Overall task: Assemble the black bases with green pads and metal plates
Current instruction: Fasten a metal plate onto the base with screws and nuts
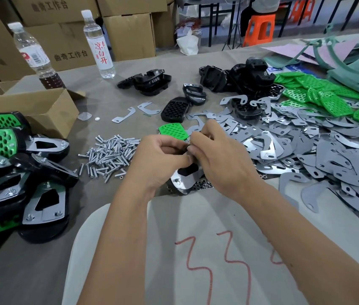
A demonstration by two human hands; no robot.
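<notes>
Beneath the left hand and right hand, both pinching, a black base lies mostly hidden.

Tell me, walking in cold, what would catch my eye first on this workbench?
Probably the two hands, left hand and right hand, meeting at the centre over a partly built black base. To the right spreads a big heap of metal plates, with bright green pads piled behind it. On the left lie finished assemblies, and a pile of screws sits just beside the left hand.
</notes>
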